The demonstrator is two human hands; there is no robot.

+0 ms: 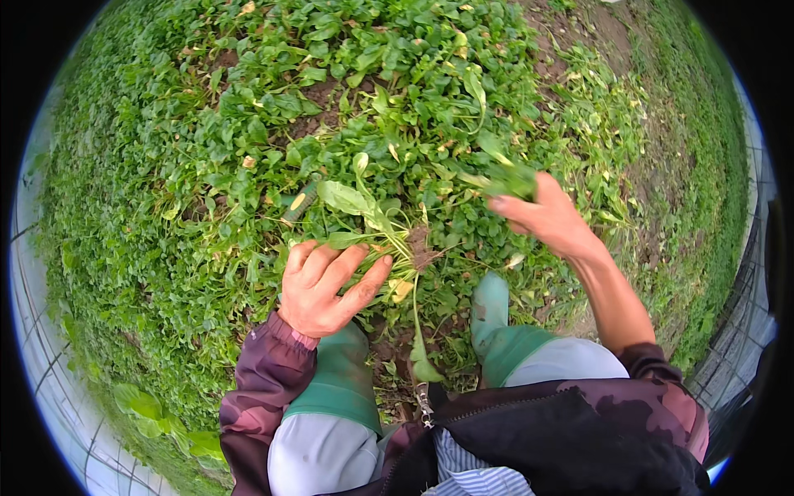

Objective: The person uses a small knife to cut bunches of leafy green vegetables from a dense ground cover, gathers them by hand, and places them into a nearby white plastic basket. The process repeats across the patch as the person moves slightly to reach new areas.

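Observation:
My left hand [332, 288] is closed around the leaves and stems of an uprooted leafy green plant [397, 239]. Its soil-covered root clump [423, 249] points right, and one long leaf [423, 359] dangles below. A yellowed leaf [401, 289] shows beside the stems. To the upper right, my right hand [546, 217] grips a few green leaves [512, 180], blurred by motion and apart from the plant. Just above my left hand, a green tool handle [302, 201] with a yellow oval mark lies among the foliage; the rest of the tool is hidden.
A dense bed of low leafy greens [260, 118] spreads ahead and left. Pulled, pale leaves [595, 124] lie along bare soil [657, 155] at right. My green rubber boots [490, 310] stand in the plants. Translucent sheeting [56, 372] on a grid frame curves along the sides.

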